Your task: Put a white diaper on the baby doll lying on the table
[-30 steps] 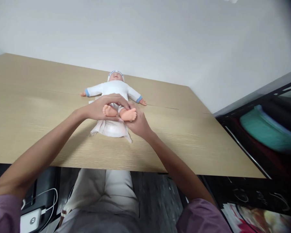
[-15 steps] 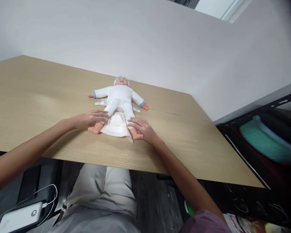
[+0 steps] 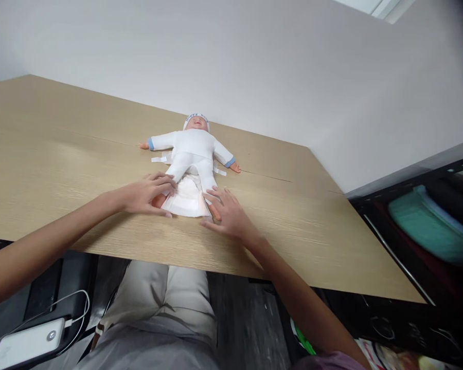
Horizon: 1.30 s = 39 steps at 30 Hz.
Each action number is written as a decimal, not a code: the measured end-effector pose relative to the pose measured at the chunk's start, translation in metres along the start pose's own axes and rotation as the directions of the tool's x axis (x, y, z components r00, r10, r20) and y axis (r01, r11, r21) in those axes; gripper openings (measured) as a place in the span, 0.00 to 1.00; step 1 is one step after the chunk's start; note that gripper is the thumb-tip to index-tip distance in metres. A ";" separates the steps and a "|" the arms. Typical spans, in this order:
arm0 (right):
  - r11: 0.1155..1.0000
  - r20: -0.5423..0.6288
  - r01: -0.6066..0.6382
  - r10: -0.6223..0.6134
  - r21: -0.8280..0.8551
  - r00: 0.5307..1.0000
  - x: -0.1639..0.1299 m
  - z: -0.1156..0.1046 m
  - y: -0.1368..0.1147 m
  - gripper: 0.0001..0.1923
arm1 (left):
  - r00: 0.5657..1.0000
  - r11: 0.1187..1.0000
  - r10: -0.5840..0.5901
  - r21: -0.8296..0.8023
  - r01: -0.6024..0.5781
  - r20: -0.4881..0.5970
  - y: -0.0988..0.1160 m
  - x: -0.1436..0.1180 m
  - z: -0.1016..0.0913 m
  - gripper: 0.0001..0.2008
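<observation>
A baby doll (image 3: 195, 144) in a white suit with blue cuffs and a printed white cap lies on its back, arms spread. Beneath its hips and between its legs is an unfolded white diaper (image 3: 187, 198), whose side tabs stick out on both sides. My left hand (image 3: 148, 195) curves over one doll foot, fingers apart, with the thumb by the diaper's front corner. Over the other foot rests my right hand (image 3: 229, 213), fingers spread, its thumb near the opposite corner. Both feet are partly hidden by my hands.
The wooden table (image 3: 81, 154) meets a pale wall (image 3: 235, 67) behind the doll. On the right stands a black rack (image 3: 389, 246) holding a green item (image 3: 428, 223). A white power bank (image 3: 29, 341) with a cable sits at lower left.
Both hands have slid over the doll's feet, and their thumbs have come down to the diaper's front corners. The view has shifted slightly.
</observation>
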State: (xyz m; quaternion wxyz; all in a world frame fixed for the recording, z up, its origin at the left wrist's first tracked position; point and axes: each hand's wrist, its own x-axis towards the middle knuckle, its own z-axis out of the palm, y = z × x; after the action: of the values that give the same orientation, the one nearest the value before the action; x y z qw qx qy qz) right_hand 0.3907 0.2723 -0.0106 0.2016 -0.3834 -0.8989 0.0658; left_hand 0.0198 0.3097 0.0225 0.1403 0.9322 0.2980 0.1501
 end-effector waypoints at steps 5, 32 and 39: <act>0.994 -0.103 -0.048 0.038 -0.101 0.994 0.001 0.023 -0.016 0.24 | 0.995 0.996 -0.052 0.069 0.058 -0.084 0.006 0.003 0.019 0.16; 0.563 -0.123 -0.289 0.582 0.774 0.803 0.164 0.027 0.101 0.31 | 0.796 0.536 -0.581 -0.816 0.217 -0.170 -0.103 0.144 -0.007 0.32; 0.465 0.053 -0.337 0.523 0.819 0.850 0.113 0.012 0.078 0.31 | 0.822 0.589 -0.563 -0.740 0.324 -0.088 -0.070 0.098 -0.012 0.32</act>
State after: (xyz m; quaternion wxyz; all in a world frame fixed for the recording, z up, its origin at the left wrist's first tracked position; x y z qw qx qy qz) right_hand 0.3667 0.4084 -0.0077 0.4203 -0.4692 -0.6161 0.4729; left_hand 0.0555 0.4247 0.0283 0.4643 0.6658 0.4630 0.3562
